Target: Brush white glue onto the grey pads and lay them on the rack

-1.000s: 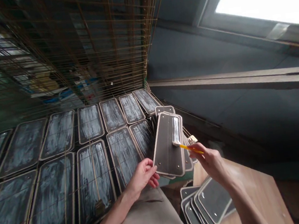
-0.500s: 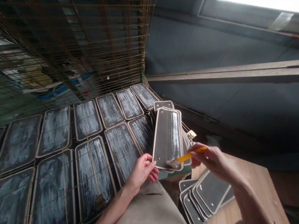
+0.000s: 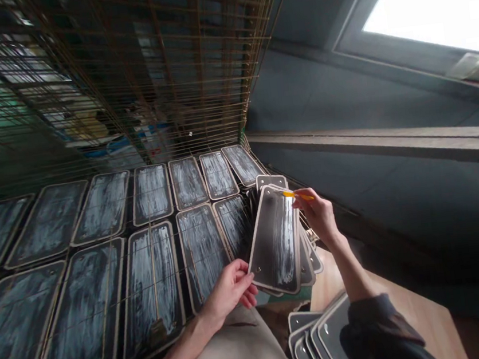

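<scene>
A dark rectangular plate [image 3: 266,240] with a pale border and rounded corners lies tilted on a stack of similar plates. White streaks run down its right half. My left hand [image 3: 233,288] pinches its lower left edge between thumb and fingers. At the plate's upper right, my right hand [image 3: 317,212] is closed round a brush with a yellow handle [image 3: 295,195]; the bristles touch the plate near its top edge and are hard to make out.
Rows of white-streaked plates [image 3: 159,275] lie on a wire rack at left. Wire grids [image 3: 174,66] rise behind them. More plates [image 3: 334,330] are piled on a wooden board [image 3: 423,314] at lower right. A ledge [image 3: 369,140] crosses the wall.
My right hand has moved the brush from the plate's bottom edge up to its top. The white streaks at right have widened. My left hand keeps its hold, and the view has shifted slightly.
</scene>
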`<state>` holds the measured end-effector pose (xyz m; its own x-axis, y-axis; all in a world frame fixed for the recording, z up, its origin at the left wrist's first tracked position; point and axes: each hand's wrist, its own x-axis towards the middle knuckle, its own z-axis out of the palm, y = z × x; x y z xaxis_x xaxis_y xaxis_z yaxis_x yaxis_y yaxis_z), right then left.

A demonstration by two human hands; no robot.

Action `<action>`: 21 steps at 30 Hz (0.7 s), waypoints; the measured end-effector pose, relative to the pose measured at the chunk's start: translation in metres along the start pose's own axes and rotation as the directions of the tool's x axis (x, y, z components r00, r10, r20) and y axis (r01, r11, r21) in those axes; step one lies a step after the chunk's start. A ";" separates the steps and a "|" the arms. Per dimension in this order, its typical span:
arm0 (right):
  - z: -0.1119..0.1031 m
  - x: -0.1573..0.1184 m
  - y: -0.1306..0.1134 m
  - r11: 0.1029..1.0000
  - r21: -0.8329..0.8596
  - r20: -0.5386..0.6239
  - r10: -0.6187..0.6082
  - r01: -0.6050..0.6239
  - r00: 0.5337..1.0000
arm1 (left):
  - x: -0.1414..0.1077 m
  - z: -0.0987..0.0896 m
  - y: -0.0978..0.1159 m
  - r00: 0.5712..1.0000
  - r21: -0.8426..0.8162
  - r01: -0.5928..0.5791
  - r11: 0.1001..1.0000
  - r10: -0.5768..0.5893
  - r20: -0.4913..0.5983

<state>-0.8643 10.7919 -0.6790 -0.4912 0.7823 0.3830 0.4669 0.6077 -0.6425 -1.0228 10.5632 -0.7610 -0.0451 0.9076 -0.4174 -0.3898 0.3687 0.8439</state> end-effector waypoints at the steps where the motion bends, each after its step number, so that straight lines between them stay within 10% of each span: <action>1: 0.003 0.001 0.000 1.000 -0.020 0.000 -0.014 0.014 1.000 | 0.000 0.000 0.000 1.000 -0.001 -0.001 1.000 0.001 -0.004; 8: -0.001 -0.008 -0.011 1.000 0.019 0.218 -0.009 0.005 0.976 | 0.000 0.001 -0.001 1.000 -0.017 0.016 1.000 -0.016 -0.027; 16: 0.016 0.005 -0.003 0.999 0.022 0.095 -0.025 0.023 0.995 | 0.001 0.001 -0.003 0.999 -0.013 0.003 1.000 -0.004 -0.033; 21: 0.009 -0.026 -0.018 0.999 0.031 0.295 0.004 -0.013 0.955 | 0.001 -0.002 -0.004 0.999 -0.034 -0.008 0.999 0.007 -0.037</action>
<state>-0.8664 10.7593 -0.6831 -0.6849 0.7092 0.1674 0.4505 0.5926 -0.6678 -1.0228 10.5620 -0.7650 -0.0816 0.9020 -0.4239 -0.4206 0.3545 0.8352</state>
